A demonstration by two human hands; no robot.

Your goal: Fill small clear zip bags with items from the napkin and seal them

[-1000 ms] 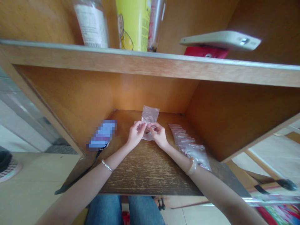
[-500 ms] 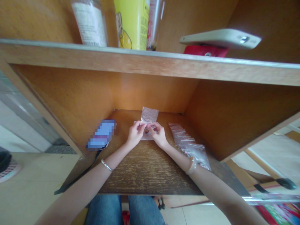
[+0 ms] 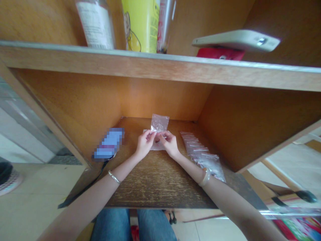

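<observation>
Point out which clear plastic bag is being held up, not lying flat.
The small clear bag pinched between the left hand and right hand; the other bags lie flat, in a row at right.

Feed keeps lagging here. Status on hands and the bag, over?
Left hand and right hand both pinching small clear bag at its lower edge, bag upright. Row of clear bags lies right of the right hand. Nothing between.

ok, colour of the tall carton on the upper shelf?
Bright yellow carton with a dark line drawing on its face; the head view shows it, the top cut off.
</observation>
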